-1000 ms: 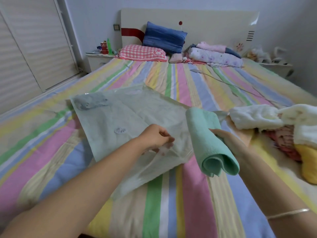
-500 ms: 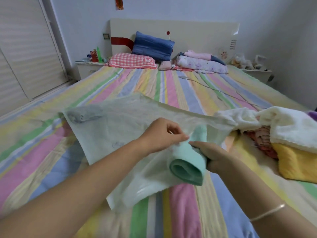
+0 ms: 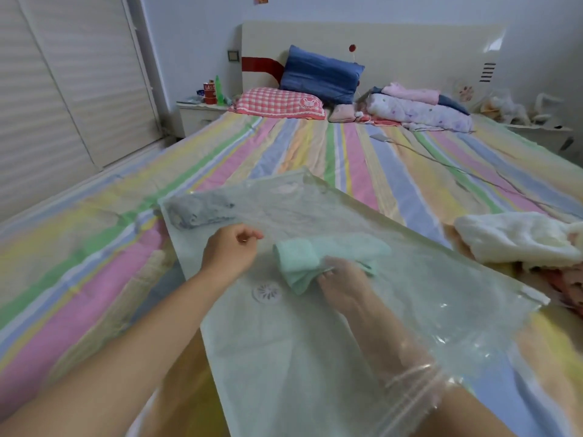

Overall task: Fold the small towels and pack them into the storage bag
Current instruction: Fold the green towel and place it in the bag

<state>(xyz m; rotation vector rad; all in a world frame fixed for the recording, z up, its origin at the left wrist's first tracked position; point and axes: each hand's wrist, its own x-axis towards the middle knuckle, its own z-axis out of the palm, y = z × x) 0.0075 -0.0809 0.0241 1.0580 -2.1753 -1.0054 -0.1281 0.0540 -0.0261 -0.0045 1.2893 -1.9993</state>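
We list a striped bedsheet [image 3: 362, 159], a blue pillow [image 3: 320, 74] leaning on the cream headboard [image 3: 410, 48], and a red checked pillow [image 3: 277, 102] lying before it. Beside these we note folded floral bedding [image 3: 419, 116]. On the nightstand [image 3: 195, 116] at the left stand a red can [image 3: 209, 93] and a green bottle [image 3: 218, 89].

The right hand [image 3: 342, 287] is inside the storage bag [image 3: 315, 357], so it shows only through foggy plastic, holding the green towel [image 3: 296, 266]. The towel's far end is just a pale blur under the plastic. A grey thing [image 3: 197, 211] in the bag's far corner is too foggy to name. The left hand [image 3: 230, 253] has curled fingers over the bag, but I cannot tell if they pinch the plastic. Both arms are cut off by the bottom edge. The pile of towels [image 3: 517, 241] runs off the right edge. The writing on the red can [image 3: 209, 91] is too small to read
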